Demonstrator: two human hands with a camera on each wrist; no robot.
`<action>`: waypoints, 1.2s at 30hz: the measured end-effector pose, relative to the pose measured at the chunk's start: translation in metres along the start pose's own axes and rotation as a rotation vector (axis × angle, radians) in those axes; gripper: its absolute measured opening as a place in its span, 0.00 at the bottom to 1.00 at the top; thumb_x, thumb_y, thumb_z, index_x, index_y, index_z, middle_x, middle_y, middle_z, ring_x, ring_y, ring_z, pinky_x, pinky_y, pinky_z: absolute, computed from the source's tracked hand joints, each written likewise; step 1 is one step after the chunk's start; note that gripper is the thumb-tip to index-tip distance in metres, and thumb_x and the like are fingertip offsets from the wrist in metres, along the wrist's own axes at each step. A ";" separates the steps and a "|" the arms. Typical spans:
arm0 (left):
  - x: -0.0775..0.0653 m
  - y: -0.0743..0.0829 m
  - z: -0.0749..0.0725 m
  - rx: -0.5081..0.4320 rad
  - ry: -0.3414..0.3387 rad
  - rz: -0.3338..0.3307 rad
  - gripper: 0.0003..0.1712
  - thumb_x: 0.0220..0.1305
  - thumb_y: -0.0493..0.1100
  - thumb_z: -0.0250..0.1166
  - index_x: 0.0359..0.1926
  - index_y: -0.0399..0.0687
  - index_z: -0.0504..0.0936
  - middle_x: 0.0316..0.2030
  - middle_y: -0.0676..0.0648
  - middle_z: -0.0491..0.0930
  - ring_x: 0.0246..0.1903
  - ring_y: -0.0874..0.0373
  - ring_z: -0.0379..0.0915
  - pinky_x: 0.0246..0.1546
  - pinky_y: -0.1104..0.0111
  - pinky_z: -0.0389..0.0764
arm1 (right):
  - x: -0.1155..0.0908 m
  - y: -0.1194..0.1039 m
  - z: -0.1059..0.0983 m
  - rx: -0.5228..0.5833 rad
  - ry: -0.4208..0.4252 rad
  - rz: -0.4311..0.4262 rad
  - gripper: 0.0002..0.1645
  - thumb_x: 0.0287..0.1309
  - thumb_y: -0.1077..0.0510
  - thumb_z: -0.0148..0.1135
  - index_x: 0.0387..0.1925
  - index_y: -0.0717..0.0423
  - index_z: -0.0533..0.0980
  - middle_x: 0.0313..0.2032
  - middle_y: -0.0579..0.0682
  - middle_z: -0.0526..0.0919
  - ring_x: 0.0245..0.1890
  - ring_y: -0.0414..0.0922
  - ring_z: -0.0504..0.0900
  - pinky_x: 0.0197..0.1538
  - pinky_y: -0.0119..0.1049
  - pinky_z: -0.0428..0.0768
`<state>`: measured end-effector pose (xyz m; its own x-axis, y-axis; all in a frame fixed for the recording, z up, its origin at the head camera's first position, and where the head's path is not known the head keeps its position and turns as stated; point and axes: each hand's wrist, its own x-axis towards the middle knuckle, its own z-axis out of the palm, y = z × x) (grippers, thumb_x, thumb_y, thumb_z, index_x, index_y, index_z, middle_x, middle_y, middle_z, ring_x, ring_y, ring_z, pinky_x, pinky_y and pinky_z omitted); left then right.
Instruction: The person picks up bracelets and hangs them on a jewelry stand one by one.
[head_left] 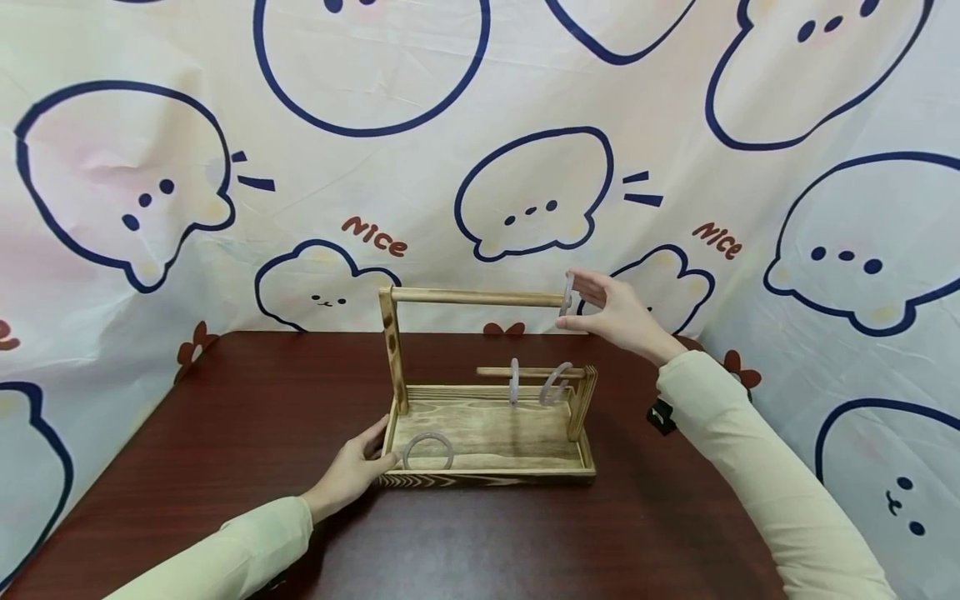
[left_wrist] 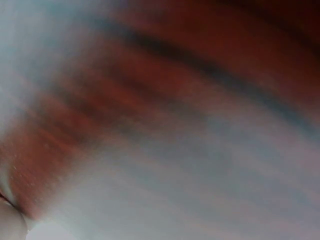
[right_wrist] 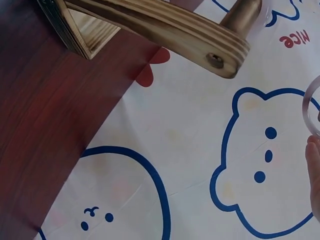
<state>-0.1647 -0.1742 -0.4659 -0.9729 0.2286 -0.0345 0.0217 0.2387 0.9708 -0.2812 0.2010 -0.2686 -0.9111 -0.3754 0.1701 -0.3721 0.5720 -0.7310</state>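
Wooden bangle stand (head_left: 487,478): a shallow tray with a long upper bar (head_left: 480,297) from its left post and a shorter lower bar (head_left: 491,372) from its right post. At the left front corner, my left hand (head_left: 351,468) grips the tray's edge, thumb over the rim. My right hand (head_left: 618,312) pinches a pale translucent bangle (head_left: 566,293) at the upper bar's free end; I cannot tell whether it is around the bar. Two bangles hang on the lower bar, one upright (head_left: 514,382), one tilted (head_left: 553,385). Another bangle (head_left: 429,451) is in the tray's left front.
The stand sits on a dark reddish-brown table (head_left: 247,417). Behind and beside it hangs a white cloth (head_left: 420,183) with blue cartoon outlines. The left wrist view is mostly blurred.
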 end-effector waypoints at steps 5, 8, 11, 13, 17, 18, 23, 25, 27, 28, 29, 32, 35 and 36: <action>0.001 0.000 0.000 -0.005 0.001 0.000 0.41 0.63 0.35 0.57 0.71 0.43 0.46 0.68 0.34 0.49 0.60 0.40 0.63 0.42 0.73 0.76 | 0.007 -0.005 0.001 -0.011 -0.028 -0.012 0.51 0.41 0.39 0.70 0.67 0.44 0.59 0.67 0.50 0.61 0.66 0.48 0.62 0.65 0.47 0.62; 0.001 -0.001 0.001 -0.007 -0.005 0.001 0.41 0.63 0.35 0.57 0.71 0.42 0.45 0.68 0.33 0.49 0.60 0.40 0.61 0.43 0.73 0.76 | 0.009 -0.009 0.000 -0.019 -0.036 -0.017 0.51 0.40 0.39 0.71 0.66 0.45 0.59 0.66 0.50 0.61 0.65 0.49 0.62 0.65 0.47 0.62; 0.001 -0.001 0.001 -0.008 -0.006 -0.004 0.41 0.63 0.35 0.57 0.71 0.42 0.45 0.68 0.34 0.48 0.61 0.40 0.60 0.43 0.72 0.76 | 0.011 -0.012 0.001 -0.027 -0.041 -0.027 0.50 0.41 0.41 0.71 0.66 0.45 0.60 0.66 0.50 0.62 0.65 0.49 0.63 0.64 0.47 0.63; 0.001 -0.001 0.001 -0.007 -0.008 -0.006 0.41 0.63 0.35 0.57 0.71 0.43 0.45 0.69 0.35 0.48 0.61 0.40 0.61 0.43 0.72 0.76 | 0.012 -0.013 0.001 -0.027 -0.042 -0.036 0.49 0.42 0.42 0.71 0.66 0.46 0.60 0.66 0.50 0.62 0.65 0.49 0.64 0.64 0.46 0.63; 0.001 -0.001 0.001 0.004 -0.002 -0.003 0.41 0.63 0.35 0.57 0.71 0.44 0.46 0.69 0.35 0.48 0.60 0.40 0.62 0.42 0.72 0.76 | 0.017 -0.016 0.003 -0.021 -0.052 -0.045 0.48 0.42 0.45 0.72 0.65 0.45 0.61 0.65 0.49 0.63 0.65 0.49 0.64 0.64 0.46 0.63; 0.002 -0.001 0.000 0.006 -0.001 -0.003 0.41 0.63 0.35 0.57 0.71 0.44 0.46 0.69 0.35 0.48 0.60 0.40 0.62 0.41 0.72 0.76 | 0.018 -0.016 0.004 -0.022 -0.054 -0.046 0.48 0.42 0.45 0.72 0.65 0.45 0.61 0.65 0.48 0.63 0.64 0.48 0.64 0.64 0.45 0.63; 0.002 -0.001 0.000 0.000 0.000 0.001 0.40 0.63 0.34 0.57 0.71 0.43 0.46 0.69 0.35 0.49 0.59 0.40 0.63 0.41 0.72 0.76 | 0.024 -0.023 0.008 -0.037 -0.066 -0.042 0.51 0.37 0.43 0.74 0.64 0.45 0.61 0.65 0.48 0.63 0.65 0.48 0.64 0.64 0.44 0.63; 0.002 -0.002 0.000 -0.008 -0.001 0.003 0.40 0.63 0.34 0.57 0.71 0.42 0.46 0.68 0.34 0.49 0.59 0.40 0.63 0.40 0.73 0.76 | 0.025 -0.025 0.010 -0.042 -0.073 -0.040 0.53 0.36 0.41 0.74 0.65 0.45 0.61 0.65 0.47 0.63 0.65 0.47 0.64 0.65 0.43 0.63; 0.002 -0.002 0.000 -0.012 -0.003 0.001 0.40 0.63 0.34 0.57 0.71 0.43 0.46 0.69 0.34 0.49 0.60 0.40 0.63 0.40 0.73 0.76 | 0.027 -0.028 0.012 -0.043 -0.083 -0.039 0.52 0.36 0.42 0.74 0.65 0.45 0.61 0.65 0.47 0.63 0.65 0.47 0.63 0.65 0.43 0.63; 0.002 -0.002 0.000 -0.011 -0.002 -0.002 0.41 0.63 0.34 0.57 0.71 0.43 0.46 0.69 0.35 0.48 0.60 0.40 0.63 0.39 0.73 0.76 | 0.028 -0.029 0.013 -0.039 -0.088 -0.041 0.52 0.37 0.43 0.74 0.65 0.45 0.61 0.65 0.47 0.63 0.65 0.46 0.63 0.65 0.43 0.62; 0.002 -0.002 0.000 -0.013 -0.001 -0.005 0.41 0.63 0.34 0.57 0.71 0.43 0.46 0.69 0.35 0.48 0.60 0.40 0.62 0.39 0.73 0.75 | 0.029 -0.030 0.014 -0.036 -0.093 -0.044 0.52 0.38 0.44 0.74 0.65 0.45 0.60 0.65 0.47 0.63 0.65 0.46 0.63 0.65 0.43 0.62; 0.002 -0.002 -0.001 -0.011 0.001 -0.008 0.41 0.63 0.34 0.57 0.71 0.43 0.46 0.69 0.35 0.48 0.60 0.40 0.62 0.40 0.73 0.76 | 0.032 -0.032 0.016 -0.026 -0.109 -0.055 0.51 0.39 0.46 0.74 0.65 0.45 0.60 0.66 0.48 0.63 0.65 0.46 0.63 0.65 0.42 0.62; 0.003 -0.003 -0.001 -0.012 0.009 -0.006 0.41 0.62 0.34 0.57 0.71 0.42 0.47 0.69 0.35 0.49 0.59 0.41 0.63 0.39 0.73 0.75 | 0.034 -0.035 0.020 -0.020 -0.114 -0.067 0.50 0.40 0.47 0.74 0.65 0.46 0.60 0.66 0.48 0.63 0.65 0.46 0.63 0.65 0.41 0.62; 0.003 -0.003 -0.001 -0.011 0.009 -0.004 0.41 0.62 0.33 0.57 0.71 0.42 0.47 0.69 0.35 0.49 0.59 0.41 0.64 0.39 0.74 0.75 | 0.034 -0.036 0.020 -0.022 -0.113 -0.073 0.50 0.40 0.47 0.74 0.65 0.47 0.60 0.66 0.48 0.63 0.65 0.46 0.63 0.65 0.40 0.62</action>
<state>-0.1677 -0.1748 -0.4687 -0.9750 0.2193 -0.0362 0.0155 0.2296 0.9732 -0.2949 0.1526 -0.2498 -0.8565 -0.4951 0.1459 -0.4413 0.5560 -0.7044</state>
